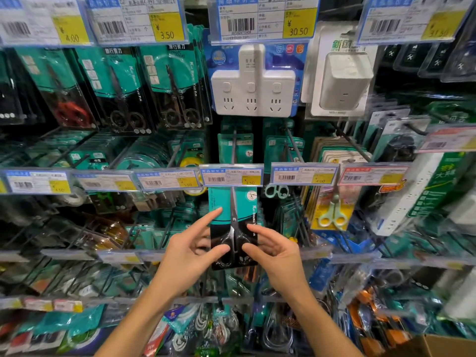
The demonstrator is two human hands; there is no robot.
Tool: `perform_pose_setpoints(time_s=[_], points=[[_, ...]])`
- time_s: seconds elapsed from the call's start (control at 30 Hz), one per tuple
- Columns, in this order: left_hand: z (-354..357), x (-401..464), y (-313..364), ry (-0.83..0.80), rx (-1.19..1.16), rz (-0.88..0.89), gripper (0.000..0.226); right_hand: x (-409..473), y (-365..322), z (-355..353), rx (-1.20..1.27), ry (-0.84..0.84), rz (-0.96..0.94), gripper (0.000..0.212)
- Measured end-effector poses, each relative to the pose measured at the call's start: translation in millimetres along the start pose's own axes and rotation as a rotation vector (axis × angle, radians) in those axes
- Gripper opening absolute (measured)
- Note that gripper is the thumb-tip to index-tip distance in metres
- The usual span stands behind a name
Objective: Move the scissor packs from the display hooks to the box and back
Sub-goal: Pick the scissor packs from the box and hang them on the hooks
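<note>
Your risk: the scissor pack [234, 228], hanging just below the 3.50 price tag [231, 175], could snag on its hook or slip, since neither grip looks firm. Your left hand [189, 249] and right hand [274, 249] pinch its lower edges, thumbs on front, other fingers loosely spread.

Scissor pack [234, 222]: glossy clear plastic over teal card; blades metal, handles shiny blk plastic.

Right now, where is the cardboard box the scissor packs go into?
In the head view only a corner of the cardboard box shows, at the bottom right edge, below the display hooks and right of the right hand.
</note>
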State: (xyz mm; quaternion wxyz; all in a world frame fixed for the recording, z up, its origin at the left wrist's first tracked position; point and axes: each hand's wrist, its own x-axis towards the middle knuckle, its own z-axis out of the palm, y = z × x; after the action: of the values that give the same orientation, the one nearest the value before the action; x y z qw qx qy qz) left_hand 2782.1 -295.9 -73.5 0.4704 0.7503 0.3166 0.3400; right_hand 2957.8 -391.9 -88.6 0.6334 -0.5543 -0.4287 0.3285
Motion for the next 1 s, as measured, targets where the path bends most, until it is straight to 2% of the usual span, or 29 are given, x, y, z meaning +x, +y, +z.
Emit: perform_pose_setpoints(time_s=[0.43, 0.63, 0.77, 0.87, 1.0], points=[[5.5, 48.5, -6.6, 0.047, 0.082, 0.045, 0.067, 44.3, 11.9, -1.2, 0.008, 0.042, 0.064, 0.035], [7.8, 76.5, -13.3, 0.065, 0.143, 0.044, 0.058, 69.2, 17.6, -1.4, -0.003, 0.054, 0.031, 0.037], [8.9, 97.9, -28.1, 0.127, 0.186, -0.086, 0.048, 87.9, 20.6, 0.3, 0.038, 0.050, 0.050, 0.031], [7.4, 113.2, -42.4, 0.126, 0.191, -0.194, 0.058, 101.4, 26.3, 1.7, 0.041, 0.070, 0.069, 0.032], [10.4, 121.2, -37.1, 0.115, 0.204, -0.223, 0.042, 112.5, 33.1, 1.6, 0.026, 0.089, 0.079, 0.036]])
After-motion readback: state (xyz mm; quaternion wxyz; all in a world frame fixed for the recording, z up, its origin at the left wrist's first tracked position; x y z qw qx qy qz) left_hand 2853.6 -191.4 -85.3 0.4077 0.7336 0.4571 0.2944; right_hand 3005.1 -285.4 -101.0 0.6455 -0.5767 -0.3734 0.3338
